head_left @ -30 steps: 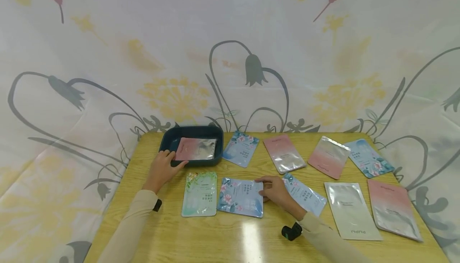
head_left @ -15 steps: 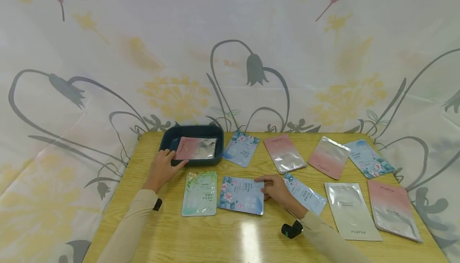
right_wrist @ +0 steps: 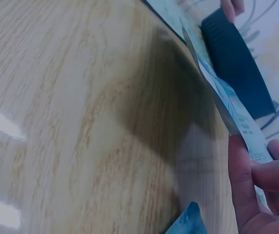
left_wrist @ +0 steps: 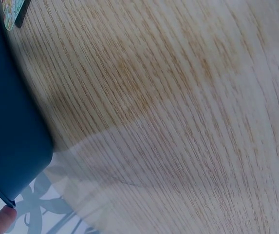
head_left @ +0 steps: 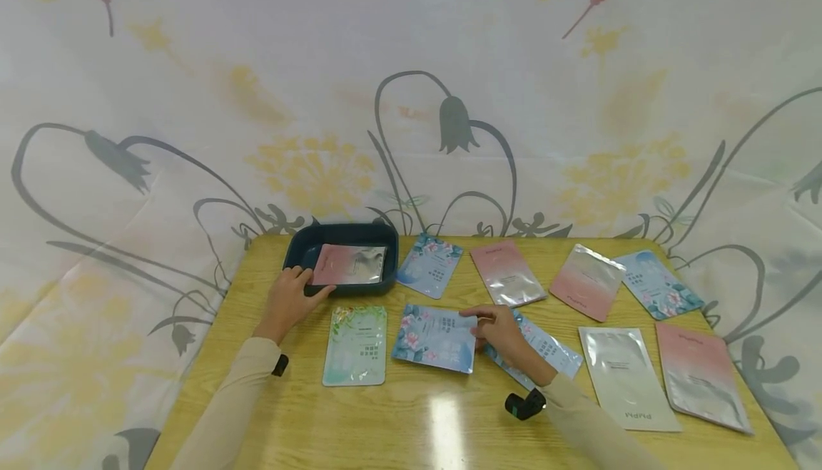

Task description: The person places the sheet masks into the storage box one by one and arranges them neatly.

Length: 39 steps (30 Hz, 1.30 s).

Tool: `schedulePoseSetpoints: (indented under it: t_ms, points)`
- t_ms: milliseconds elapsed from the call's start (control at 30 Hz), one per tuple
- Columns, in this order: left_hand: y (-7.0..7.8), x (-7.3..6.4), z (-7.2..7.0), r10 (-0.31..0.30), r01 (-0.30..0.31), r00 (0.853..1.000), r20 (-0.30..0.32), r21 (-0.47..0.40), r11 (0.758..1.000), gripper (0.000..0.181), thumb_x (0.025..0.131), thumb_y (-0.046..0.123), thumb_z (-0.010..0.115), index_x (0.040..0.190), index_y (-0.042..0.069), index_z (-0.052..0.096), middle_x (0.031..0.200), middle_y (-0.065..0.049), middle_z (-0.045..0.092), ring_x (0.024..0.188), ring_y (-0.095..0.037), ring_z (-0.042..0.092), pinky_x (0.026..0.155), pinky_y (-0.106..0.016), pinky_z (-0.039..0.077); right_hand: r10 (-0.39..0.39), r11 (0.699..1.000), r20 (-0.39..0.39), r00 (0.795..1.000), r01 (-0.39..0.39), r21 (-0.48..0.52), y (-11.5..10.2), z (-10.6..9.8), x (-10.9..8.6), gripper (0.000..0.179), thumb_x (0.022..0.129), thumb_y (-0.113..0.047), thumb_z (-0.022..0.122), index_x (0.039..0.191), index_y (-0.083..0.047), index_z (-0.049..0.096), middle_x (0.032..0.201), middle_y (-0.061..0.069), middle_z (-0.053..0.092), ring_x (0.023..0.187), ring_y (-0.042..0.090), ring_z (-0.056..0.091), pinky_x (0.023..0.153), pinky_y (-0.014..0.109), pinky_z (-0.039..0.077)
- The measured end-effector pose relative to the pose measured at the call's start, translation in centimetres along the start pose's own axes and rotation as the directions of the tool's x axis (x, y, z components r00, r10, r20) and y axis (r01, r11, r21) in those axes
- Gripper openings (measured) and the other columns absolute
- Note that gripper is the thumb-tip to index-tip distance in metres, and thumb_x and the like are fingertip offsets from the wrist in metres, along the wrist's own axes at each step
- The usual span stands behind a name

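Observation:
My left hand (head_left: 292, 302) grips the near left rim of a dark blue plastic basin (head_left: 303, 244); in the left wrist view fingertips (left_wrist: 2, 220) pinch the basin's (left_wrist: 12, 122) edge. Inside the basin lies a pink and silver sheet mask packet (head_left: 349, 264). My right hand (head_left: 507, 338) pinches the right edge of a blue floral sheet mask packet (head_left: 433, 345), thumb on one face and fingers on the other. In the right wrist view this packet (right_wrist: 241, 122) is tilted and raised, with its shadow on the table beneath.
A green packet (head_left: 355, 347) lies left of the raised one. Another blue packet (head_left: 542, 349) is partly under my right hand. Further blue, pink and white packets, such as the white one (head_left: 626, 377), lie across the right side of the wooden table (head_left: 359, 427). Patterned cloth (head_left: 411, 99) hangs behind.
The blue floral packet in my right hand has come up off the table and shifted slightly away from me, uncovering more of the blue packet beside it. My left hand stays on the basin.

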<state>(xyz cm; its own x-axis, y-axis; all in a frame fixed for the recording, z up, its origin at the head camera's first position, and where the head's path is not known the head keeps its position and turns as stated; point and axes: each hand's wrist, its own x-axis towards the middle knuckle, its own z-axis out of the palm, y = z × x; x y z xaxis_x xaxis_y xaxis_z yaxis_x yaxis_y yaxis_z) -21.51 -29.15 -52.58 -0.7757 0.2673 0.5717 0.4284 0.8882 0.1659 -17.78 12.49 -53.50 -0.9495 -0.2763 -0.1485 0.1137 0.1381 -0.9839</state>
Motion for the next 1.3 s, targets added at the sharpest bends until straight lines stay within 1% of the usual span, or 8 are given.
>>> schedulePoseSetpoints:
  t_ms: [267,333,500,633,767,867,1100,1300]
  points:
    - [0.0,-0.2,-0.2,-0.017,0.017,1.000,0.026,0.000,1.000,0.045,0.074,0.039,0.079,0.068,0.007,0.048,0.066,-0.003,0.035,0.059,-0.023,0.035,0.060,-0.038,0.036,-0.045,0.998,-0.001,0.999,0.045,0.038,-0.4,-0.8,0.4,0.032,0.086,0.014,0.052,0.116,0.008,0.062,0.124,0.030,0.049,0.053,0.014,0.046,0.056,0.034,0.049]
    - [0.1,-0.2,-0.3,-0.027,0.027,0.999,0.034,-0.002,1.000,0.043,0.069,0.031,0.083,0.068,0.007,0.048,0.066,-0.003,0.035,0.060,-0.023,0.035,0.060,-0.038,0.035,-0.045,0.997,-0.002,0.999,0.045,0.059,-0.6,-1.0,0.6,0.032,0.086,0.014,0.053,0.117,0.008,0.062,0.113,0.031,0.051,0.053,0.014,0.047,0.056,0.035,0.050]
    - [0.0,-0.2,-0.3,-0.029,0.029,0.999,0.036,0.000,1.000,0.046,0.073,0.040,0.079,0.068,0.007,0.047,0.066,-0.003,0.035,0.060,-0.023,0.035,0.059,-0.037,0.035,-0.034,0.998,-0.013,0.999,0.035,0.059,-1.7,-1.1,1.2,0.033,0.087,0.013,0.054,0.119,0.006,0.061,0.111,0.029,0.052,0.064,0.017,0.059,0.062,0.039,0.054]
    - [-0.1,-0.3,-0.3,-0.016,0.016,1.000,0.026,-0.005,1.000,0.061,0.085,0.065,0.053,0.068,0.007,0.047,0.066,-0.002,0.035,0.059,-0.022,0.035,0.059,-0.037,0.035,-0.050,0.997,-0.005,0.999,0.050,0.058,-3.0,-1.0,1.7,0.033,0.088,0.012,0.053,0.120,0.008,0.059,0.130,0.025,0.049,0.072,0.018,0.060,0.067,0.042,0.054]
    - [-0.1,-0.3,-0.3,-0.016,0.016,1.000,0.020,-0.006,1.000,0.070,0.086,0.074,0.033,0.068,0.007,0.048,0.066,-0.002,0.035,0.059,-0.022,0.036,0.059,-0.037,0.035,-0.055,0.997,-0.012,0.998,0.055,0.050,-3.9,-0.8,2.4,0.032,0.088,0.011,0.054,0.120,0.008,0.060,0.122,0.024,0.054,0.067,0.020,0.058,0.070,0.049,0.052]
    - [-0.1,-0.4,-0.3,-0.020,0.020,0.999,0.025,0.005,1.000,0.067,0.086,0.072,0.039,0.068,0.007,0.048,0.066,-0.001,0.035,0.060,-0.022,0.036,0.058,-0.037,0.036,-0.059,0.998,-0.015,0.998,0.059,0.035,-4.5,-0.6,3.0,0.032,0.088,0.009,0.056,0.120,0.007,0.060,0.122,0.022,0.057,0.070,0.019,0.060,0.071,0.051,0.052]
    - [0.2,-0.3,-0.4,-0.044,0.044,0.998,0.051,0.003,0.999,0.042,0.070,0.033,0.082,0.069,0.007,0.049,0.067,-0.002,0.036,0.060,-0.022,0.036,0.062,-0.039,0.037,-0.040,0.998,-0.033,0.999,0.042,0.049,-5.7,0.1,4.2,0.032,0.088,0.009,0.056,0.119,0.004,0.062,0.112,0.018,0.061,0.064,0.017,0.058,0.068,0.043,0.054]
    - [0.1,-0.1,-0.4,-0.026,0.026,0.998,0.054,0.001,1.000,0.054,0.084,0.055,0.063,0.069,0.006,0.048,0.067,-0.002,0.034,0.060,-0.023,0.034,0.066,-0.040,0.035,-0.016,0.995,-0.040,0.999,0.020,0.096,-6.9,0.6,5.2,0.035,0.087,0.011,0.055,0.120,0.004,0.061,0.121,0.017,0.057,0.060,0.016,0.056,0.065,0.039,0.054]
